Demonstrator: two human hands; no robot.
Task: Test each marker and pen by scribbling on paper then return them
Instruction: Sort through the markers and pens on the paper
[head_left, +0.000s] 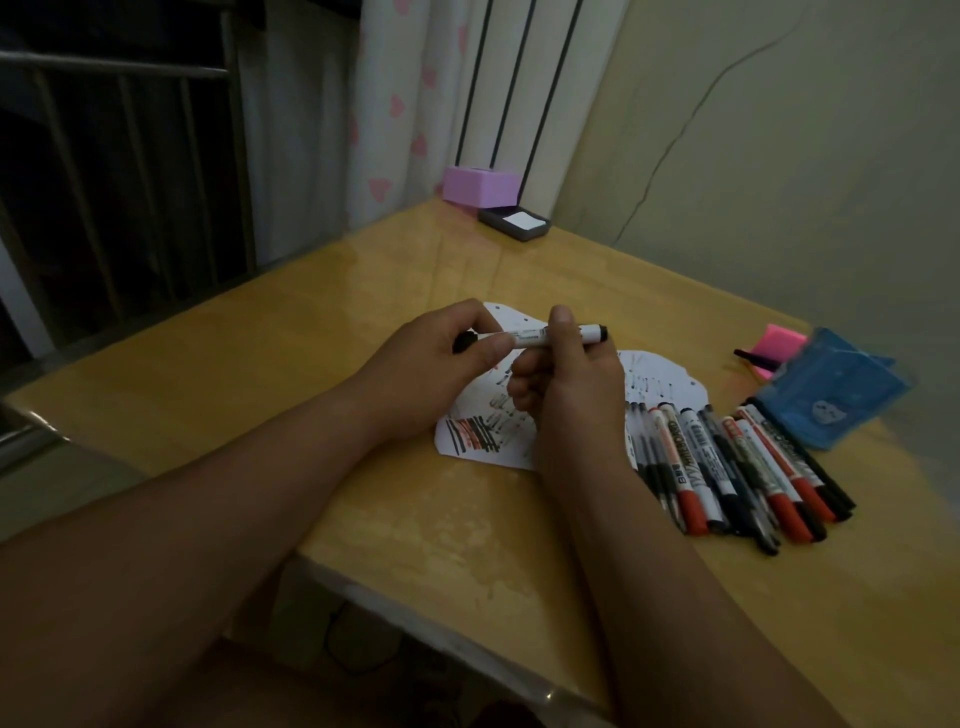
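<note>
A white marker with black ends (535, 336) is held level above a scribbled sheet of paper (483, 436). My left hand (441, 358) pinches its left end, where the black cap is. My right hand (566, 374) grips the barrel near the middle, thumb on top. The paper lies on the wooden table (363, 493), covered in black and red scribbles and partly hidden by my hands. To the right lies a pile of several markers and pens (727, 467) with red and black caps.
A blue pouch (831, 395) and a pink block (779, 345) with a black pen across it lie at the right edge. A pink box (480, 186) and a dark tray (514, 222) stand at the far corner. A railing runs along the left.
</note>
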